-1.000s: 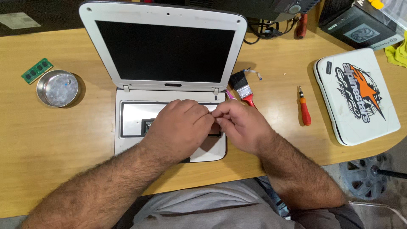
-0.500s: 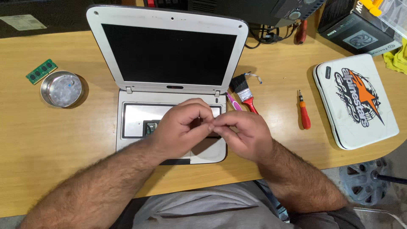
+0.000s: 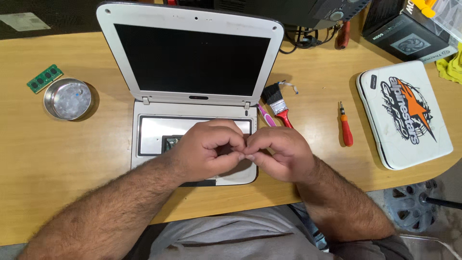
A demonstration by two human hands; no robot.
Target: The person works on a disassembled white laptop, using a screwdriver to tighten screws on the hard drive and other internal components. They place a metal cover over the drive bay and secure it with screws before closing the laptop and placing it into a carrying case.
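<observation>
A small white laptop (image 3: 149, 132) lies open on the wooden table (image 3: 72, 154), its dark screen (image 3: 192, 58) upright and its keyboard bay bare and grey. My left hand (image 3: 207, 149) and my right hand (image 3: 279, 151) hover over the front right of the base. The fingers of both are curled and their tips meet in the middle. Whether something small is pinched between them is hidden by the fingers. A dark opening in the bay shows just left of my left hand.
A black brush with a red handle (image 3: 278, 103) and a pink tool (image 3: 265, 115) lie right of the laptop, then a small orange screwdriver (image 3: 345, 125) and a white hard case (image 3: 404, 113). At left are a round metal dish (image 3: 67, 98) and a green memory module (image 3: 44, 78).
My left hand lay flat over the bay a second ago; its fingers have curled up and now meet my right hand's fingertips. The right hand has shifted slightly right.
</observation>
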